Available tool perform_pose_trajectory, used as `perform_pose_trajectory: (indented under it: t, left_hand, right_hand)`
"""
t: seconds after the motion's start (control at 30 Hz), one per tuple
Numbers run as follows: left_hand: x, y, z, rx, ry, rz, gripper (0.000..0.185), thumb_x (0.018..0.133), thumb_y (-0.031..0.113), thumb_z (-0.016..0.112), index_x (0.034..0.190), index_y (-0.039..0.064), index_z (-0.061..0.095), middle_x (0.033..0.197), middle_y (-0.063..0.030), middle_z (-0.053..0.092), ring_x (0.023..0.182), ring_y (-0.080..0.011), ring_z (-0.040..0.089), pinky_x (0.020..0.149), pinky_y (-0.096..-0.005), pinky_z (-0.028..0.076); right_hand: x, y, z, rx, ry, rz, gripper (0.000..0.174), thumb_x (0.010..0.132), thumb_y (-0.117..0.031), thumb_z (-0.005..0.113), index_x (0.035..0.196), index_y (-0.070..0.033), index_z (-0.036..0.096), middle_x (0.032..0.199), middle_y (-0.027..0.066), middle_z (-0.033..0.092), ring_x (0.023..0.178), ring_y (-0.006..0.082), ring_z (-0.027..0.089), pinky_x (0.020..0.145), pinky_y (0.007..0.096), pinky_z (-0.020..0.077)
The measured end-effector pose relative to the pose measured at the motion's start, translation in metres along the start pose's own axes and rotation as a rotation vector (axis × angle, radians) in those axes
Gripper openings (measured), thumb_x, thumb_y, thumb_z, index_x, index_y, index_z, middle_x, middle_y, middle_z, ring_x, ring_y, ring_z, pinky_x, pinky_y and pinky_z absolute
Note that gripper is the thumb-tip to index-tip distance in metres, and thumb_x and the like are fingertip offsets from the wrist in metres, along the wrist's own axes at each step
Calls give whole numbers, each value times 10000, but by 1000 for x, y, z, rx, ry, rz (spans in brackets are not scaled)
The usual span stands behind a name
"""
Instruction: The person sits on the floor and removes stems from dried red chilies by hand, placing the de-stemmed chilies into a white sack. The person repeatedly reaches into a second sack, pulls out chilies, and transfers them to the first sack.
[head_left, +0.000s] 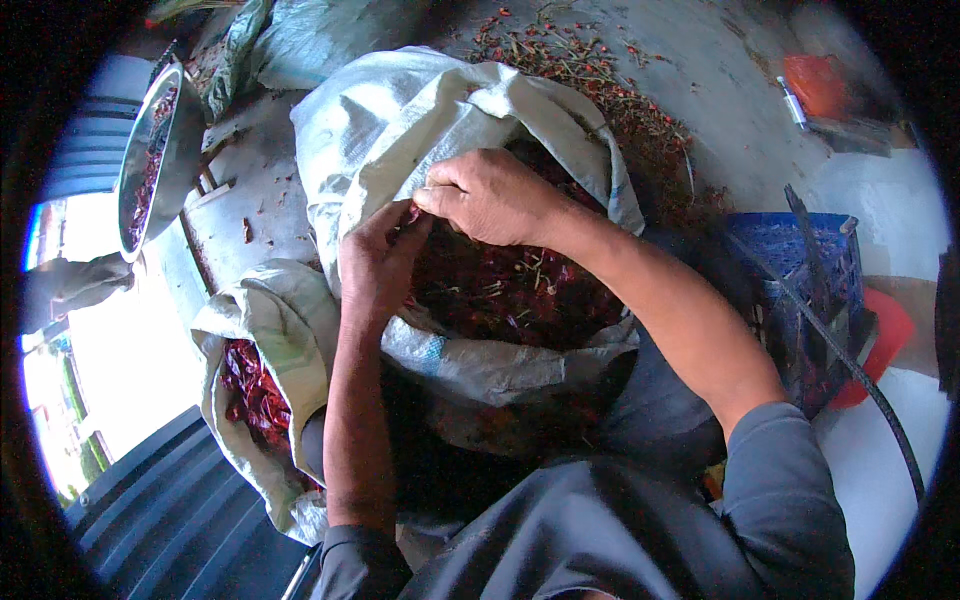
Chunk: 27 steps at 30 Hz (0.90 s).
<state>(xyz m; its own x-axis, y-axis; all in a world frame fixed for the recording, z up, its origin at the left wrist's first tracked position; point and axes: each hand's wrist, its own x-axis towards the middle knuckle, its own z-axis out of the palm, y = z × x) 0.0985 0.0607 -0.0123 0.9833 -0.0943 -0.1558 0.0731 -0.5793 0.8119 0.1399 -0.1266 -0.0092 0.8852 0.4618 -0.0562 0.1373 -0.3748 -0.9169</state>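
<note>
A large white woven sack (375, 112) stands in front of me with its mouth rolled back, filled with dark red dried chili peppers (510, 292) with pale stems. Over its left part my left hand (382, 259) pinches a small red piece, apparently a dried chili, between thumb and fingers. My right hand (487, 196) is closed beside it, thumb and forefinger meeting at the same piece; what lies inside its curled fingers is hidden. Left of my left forearm, a smaller white woven sack (262, 292) holds brighter red dried chilies (255, 390).
A metal bowl (180, 165) with chilies stands at upper left. Chili stems and bits (600, 82) litter the concrete floor behind the big sack. At right are a blue plastic crate (795, 232), a dark rod (840, 352) and a red plastic object (881, 337).
</note>
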Motion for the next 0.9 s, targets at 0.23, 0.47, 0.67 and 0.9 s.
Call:
perform_pose_trajectory:
  t: [0.23, 0.47, 0.67, 0.9]
  left_hand:
    - [0, 6, 0, -534, -125, -268, 281, 965, 243, 594, 1100, 6, 663, 838, 16, 616, 749, -78, 515, 703, -232, 411]
    - [5, 10, -3, -642, -125, -299, 310, 983, 242, 562, 1148, -14, 624, 937, -39, 660, 817, -114, 603, 730, -272, 488]
    - [4, 8, 7, -553, -1, -305, 281, 963, 219, 588, 1090, -18, 668, 883, -21, 653, 792, -104, 571, 748, -258, 452]
    - [5, -7, 2, -577, -22, -169, 231, 978, 177, 567, 1095, -8, 644, 904, -30, 657, 777, -99, 598, 683, -238, 475]
  right_hand:
    - [0, 3, 6, -334, 268, -297, 263, 911, -254, 577, 778, -30, 605, 667, 182, 625, 657, 367, 650, 589, 461, 508]
    - [-1, 6, 5, -600, 305, -499, 174, 869, -247, 580, 782, -100, 609, 699, 103, 639, 613, 296, 675, 507, 431, 542]
    - [-3, 12, 20, -568, 378, -452, 96, 859, -156, 604, 833, -65, 587, 771, 110, 618, 661, 288, 661, 551, 407, 531]
    - [3, 3, 19, -21, 292, -186, 201, 946, -165, 549, 847, 3, 596, 693, 99, 608, 632, 220, 647, 511, 361, 501]
